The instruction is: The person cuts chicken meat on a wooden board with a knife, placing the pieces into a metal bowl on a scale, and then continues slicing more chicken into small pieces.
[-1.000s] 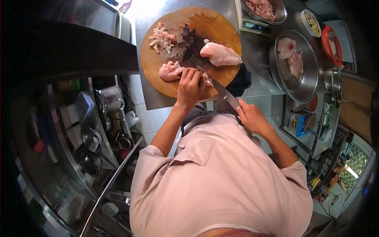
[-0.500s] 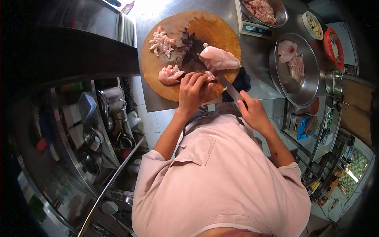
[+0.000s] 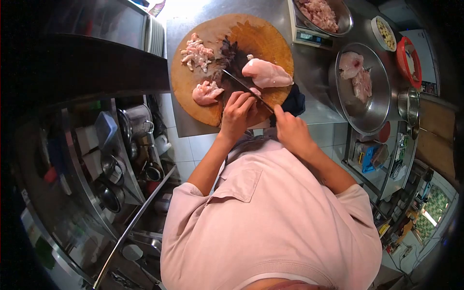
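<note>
On the round wooden chopping board, my left hand has its fingers curled down on a small piece of chicken, most of it hidden under the fingers and the blade. My right hand is closed around the handle of a kitchen knife. The blade runs slantwise just beyond my left fingertips, its point toward the board's middle. A whole chicken breast lies right of the blade. To the left are a smaller chunk of chicken and a heap of cut chicken bits.
Right of the board, a large steel bowl holds chicken pieces. Behind it, a scale carries a bowl of cut meat. A white bowl and a red basket stand further right. A dark cloth lies beside the board.
My right hand has moved left, closer to my left hand. The knife has shifted left and its blade now slants across in front of my left fingers. My left hand has barely moved.
</note>
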### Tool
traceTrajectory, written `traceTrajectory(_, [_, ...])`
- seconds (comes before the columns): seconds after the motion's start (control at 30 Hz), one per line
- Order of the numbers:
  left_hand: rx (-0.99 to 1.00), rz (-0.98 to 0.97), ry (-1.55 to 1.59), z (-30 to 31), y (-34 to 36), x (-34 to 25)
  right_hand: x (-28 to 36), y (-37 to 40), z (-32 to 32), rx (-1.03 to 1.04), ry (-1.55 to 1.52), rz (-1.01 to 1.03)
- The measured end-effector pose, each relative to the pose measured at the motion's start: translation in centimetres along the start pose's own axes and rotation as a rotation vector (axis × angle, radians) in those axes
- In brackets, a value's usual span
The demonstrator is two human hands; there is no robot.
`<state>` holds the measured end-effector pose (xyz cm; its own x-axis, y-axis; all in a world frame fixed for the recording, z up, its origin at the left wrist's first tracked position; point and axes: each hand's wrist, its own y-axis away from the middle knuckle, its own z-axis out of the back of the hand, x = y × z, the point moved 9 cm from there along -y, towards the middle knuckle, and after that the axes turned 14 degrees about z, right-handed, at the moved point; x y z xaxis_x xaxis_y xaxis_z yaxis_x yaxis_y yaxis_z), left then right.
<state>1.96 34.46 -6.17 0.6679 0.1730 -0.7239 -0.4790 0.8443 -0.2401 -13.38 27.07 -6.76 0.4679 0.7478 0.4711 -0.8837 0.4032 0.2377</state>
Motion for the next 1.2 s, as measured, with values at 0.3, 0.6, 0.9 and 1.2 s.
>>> traceTrajectory(0.3, [-0.085, 0.293, 0.153, 2.7, 0.2, 1.6, -0.4, -2.6, 2.1, -0.085, -0.198, 0.095])
traceTrajectory(0.6, [-0.421, 0.213, 0.200, 11.5, -9.6, 3.7, -4.0, 1.4, 7.1, -0.243, -0.536, 0.026])
traceTrajectory(0.9, [0.148, 0.594, -0.265, 1.1, -5.1, 1.7, -5.1, 3.8, 6.9, -0.252, -0.546, -0.039])
traceTrajectory(1.2, [-0.024, 0.431, -0.172, 0.4, -2.1, 1.3, -4.2, 3.5, 4.9, -0.118, -0.522, 0.050])
